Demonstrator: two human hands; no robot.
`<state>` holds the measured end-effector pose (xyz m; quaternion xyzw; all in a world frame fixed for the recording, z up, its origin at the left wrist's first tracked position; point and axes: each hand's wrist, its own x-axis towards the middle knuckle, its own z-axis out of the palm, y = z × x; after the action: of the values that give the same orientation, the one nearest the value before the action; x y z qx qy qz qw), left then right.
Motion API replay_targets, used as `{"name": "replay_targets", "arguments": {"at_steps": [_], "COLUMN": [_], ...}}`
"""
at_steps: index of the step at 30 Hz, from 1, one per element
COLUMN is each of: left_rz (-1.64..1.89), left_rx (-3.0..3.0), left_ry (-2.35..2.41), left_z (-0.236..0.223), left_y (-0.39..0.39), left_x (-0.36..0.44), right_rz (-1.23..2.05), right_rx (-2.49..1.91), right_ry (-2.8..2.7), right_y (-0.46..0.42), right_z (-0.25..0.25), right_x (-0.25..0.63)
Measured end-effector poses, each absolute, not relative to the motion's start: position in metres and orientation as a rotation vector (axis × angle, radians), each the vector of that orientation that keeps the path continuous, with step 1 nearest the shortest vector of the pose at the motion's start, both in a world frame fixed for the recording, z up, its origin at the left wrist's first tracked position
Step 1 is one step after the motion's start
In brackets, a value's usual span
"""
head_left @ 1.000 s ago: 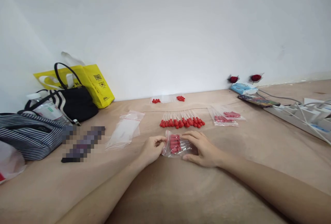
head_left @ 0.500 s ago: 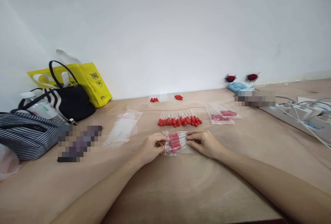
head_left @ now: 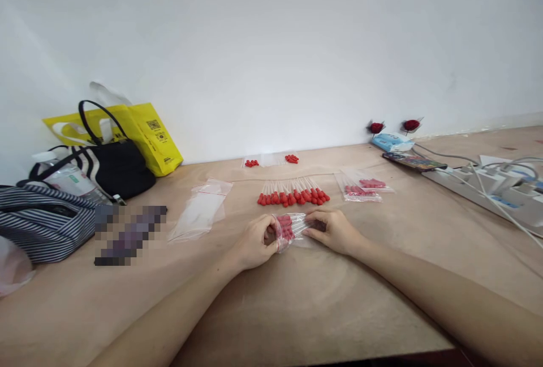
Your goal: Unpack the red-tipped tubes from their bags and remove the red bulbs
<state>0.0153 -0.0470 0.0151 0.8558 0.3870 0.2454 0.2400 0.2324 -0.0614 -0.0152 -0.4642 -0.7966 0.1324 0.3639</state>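
Head cam: L hand (head_left: 255, 242) is clamping clear bag (head_left: 296, 233) at zip end, R hand (head_left: 335, 232) is pinching opp. end, prob. steadying red-tipped sticks (head_left: 287, 226) inside.

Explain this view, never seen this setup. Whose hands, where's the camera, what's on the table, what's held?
No machine here: these are a person's bare hands, seen by one head-worn camera looking forward and down. The left hand grips the red-edged end of a clear bag holding red-tipped sticks; the right hand pinches its other end. On the table, beyond them, lies a row of loose red-tipped sticks. Flat clear bags lie left, filled bags right, and a power strip farther right.
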Motion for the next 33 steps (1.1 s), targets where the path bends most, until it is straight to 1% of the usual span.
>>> {"name": "replay_targets", "arguments": {"at_steps": [6, 10, 17, 21, 24, 33], "left_rz": [0.726, 0.757, 0.582, 0.674, 0.725, 0.708], "left_rx": [2.299, 2.258, 2.403, 2.397, 2.302, 1.900], "left_ry": [1.090, 0.997, 1.049, 1.066, 1.061, 1.041], "left_z": [0.010, 0.011, 0.017, 0.014, 0.012, 0.015], "left_y": [-0.049, -0.052, -0.057, -0.058, -0.057, -0.042], "left_x": [0.016, 0.019, 0.018, 0.020, 0.022, 0.007], "right_rz": [0.362, 0.249, 0.150, 0.176, 0.188, 0.214], "right_rx": [-1.212, -1.280, -1.331, -1.345, -1.333, -1.302], "right_ry": [-2.049, -2.024, -2.028, -2.037, -2.038, -2.074], "right_y": [-0.062, -0.061, -0.060, -0.060, -0.060, -0.059], "right_z": [-0.014, -0.018, -0.022, -0.020, -0.019, -0.019], "right_x": [0.235, 0.236, 0.235, 0.235, 0.236, 0.240]}}
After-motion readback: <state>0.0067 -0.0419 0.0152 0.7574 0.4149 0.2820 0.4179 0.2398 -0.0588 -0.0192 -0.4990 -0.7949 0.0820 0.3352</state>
